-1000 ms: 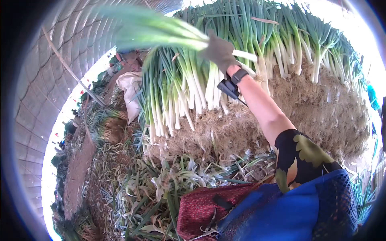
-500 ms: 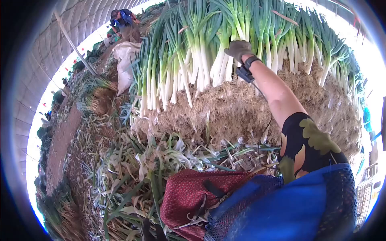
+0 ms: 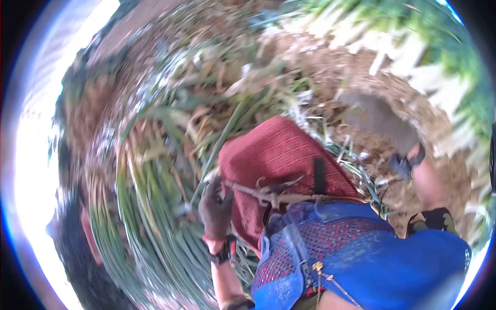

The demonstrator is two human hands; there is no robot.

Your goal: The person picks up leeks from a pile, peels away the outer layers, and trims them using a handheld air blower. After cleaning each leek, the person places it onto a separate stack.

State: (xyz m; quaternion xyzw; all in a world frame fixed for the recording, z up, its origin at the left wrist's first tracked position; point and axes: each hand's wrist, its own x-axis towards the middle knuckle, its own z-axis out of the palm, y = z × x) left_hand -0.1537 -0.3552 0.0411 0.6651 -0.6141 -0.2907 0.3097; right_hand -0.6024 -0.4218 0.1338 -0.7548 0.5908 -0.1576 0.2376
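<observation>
My left hand (image 3: 216, 206), in a grey-brown glove, is beside the left edge of a red patterned cloth (image 3: 281, 150) at my lap. Its fingers are loosely bent and apart, with nothing visible in them. A bundle of long green-leaved leeks (image 3: 150, 206) lies just left of it. My right hand (image 3: 380, 116), gloved too, is smeared by motion above the brown roots (image 3: 356, 67) of the stacked leeks. Its fingers cannot be made out. White leek stems (image 3: 408, 51) with green tops form the pile at upper right.
Loose leaves and peeled scraps (image 3: 196, 98) cover the ground ahead of my lap. A blue apron (image 3: 372, 248) and a pale knotted cord (image 3: 268, 196) lie across my body. Bare soil (image 3: 134, 23) shows at upper left.
My view has swung down and left. My right hand has come back from the leek stems toward my body. My left hand now shows beside the red cloth.
</observation>
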